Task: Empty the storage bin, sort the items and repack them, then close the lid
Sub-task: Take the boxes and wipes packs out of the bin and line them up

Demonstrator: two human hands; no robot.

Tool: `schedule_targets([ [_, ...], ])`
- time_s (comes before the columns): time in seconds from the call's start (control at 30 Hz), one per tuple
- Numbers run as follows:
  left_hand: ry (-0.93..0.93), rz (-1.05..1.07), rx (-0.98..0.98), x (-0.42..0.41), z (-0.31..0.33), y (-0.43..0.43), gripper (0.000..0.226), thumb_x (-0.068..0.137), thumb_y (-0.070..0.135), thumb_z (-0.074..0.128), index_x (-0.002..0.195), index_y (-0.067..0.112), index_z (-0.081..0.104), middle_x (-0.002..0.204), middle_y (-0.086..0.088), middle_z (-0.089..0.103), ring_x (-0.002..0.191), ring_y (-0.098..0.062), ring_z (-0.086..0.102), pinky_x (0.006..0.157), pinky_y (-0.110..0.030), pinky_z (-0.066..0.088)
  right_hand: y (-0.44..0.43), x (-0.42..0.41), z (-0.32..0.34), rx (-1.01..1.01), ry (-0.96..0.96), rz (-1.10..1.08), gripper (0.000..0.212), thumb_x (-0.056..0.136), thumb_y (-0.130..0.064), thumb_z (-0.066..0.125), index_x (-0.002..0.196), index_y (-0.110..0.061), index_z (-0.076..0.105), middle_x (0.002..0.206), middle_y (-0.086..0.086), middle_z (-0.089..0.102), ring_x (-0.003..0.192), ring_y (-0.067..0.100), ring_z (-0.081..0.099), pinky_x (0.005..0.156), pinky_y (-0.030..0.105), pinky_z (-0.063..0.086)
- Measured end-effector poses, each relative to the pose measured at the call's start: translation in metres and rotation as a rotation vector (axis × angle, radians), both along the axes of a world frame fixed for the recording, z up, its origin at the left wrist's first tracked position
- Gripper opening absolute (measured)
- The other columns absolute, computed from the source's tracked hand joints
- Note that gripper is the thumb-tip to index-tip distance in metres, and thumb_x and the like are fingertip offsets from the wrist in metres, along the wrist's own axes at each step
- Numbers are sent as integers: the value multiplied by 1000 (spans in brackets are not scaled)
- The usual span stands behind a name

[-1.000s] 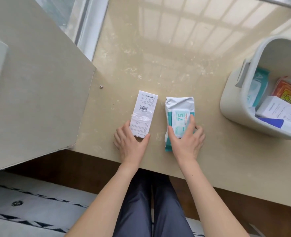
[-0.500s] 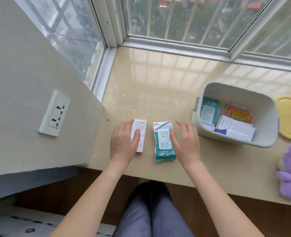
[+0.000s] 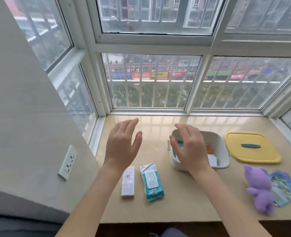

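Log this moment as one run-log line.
left hand: open, empty | right hand: open, empty | white box, wipes pack: on sill | bin: items inside | lid: off

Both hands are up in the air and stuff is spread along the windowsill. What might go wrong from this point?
1. The purple plush toy and the blue packet beside it lie near the front edge of the sill. A passing forearm might sweep them off.
2. The bin has orange packets and other items inside, so sorting might begin before it is fully emptied.
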State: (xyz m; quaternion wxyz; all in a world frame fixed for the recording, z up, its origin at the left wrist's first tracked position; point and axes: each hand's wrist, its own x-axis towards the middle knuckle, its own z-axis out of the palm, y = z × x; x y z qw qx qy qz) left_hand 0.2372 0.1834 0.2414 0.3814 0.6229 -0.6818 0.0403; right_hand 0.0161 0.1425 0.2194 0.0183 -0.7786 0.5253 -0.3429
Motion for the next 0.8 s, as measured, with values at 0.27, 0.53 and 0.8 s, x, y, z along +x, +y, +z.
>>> schedule_targets([
  [0.27, 22, -111, 126, -61, -48, 15, 40, 93, 30, 45, 119, 7, 64, 105, -4, 66, 96, -22, 56, 89, -30, 43, 49, -52, -52, 189, -51, -126, 45, 92, -45, 44, 120, -14, 60, 113, 4, 62, 105, 22, 54, 90, 37, 49],
  [0.53, 17, -128, 209, -139, -68, -39, 42, 94, 31, 44, 122, 7, 61, 109, -6, 66, 100, -24, 57, 91, -30, 42, 0, -148, -68, 248, -32, -178, 46, 91, -44, 44, 123, -14, 60, 115, 3, 61, 103, 23, 53, 91, 39, 46],
  [0.8, 65, -80, 427, -234, -112, -101, 55, 93, 37, 38, 143, 17, 44, 135, -3, 55, 124, -21, 47, 105, -30, 35, -82, -256, -114, 393, 36, -114, 62, 85, -51, 49, 136, -16, 52, 133, 11, 53, 125, 28, 46, 100, 43, 41],
])
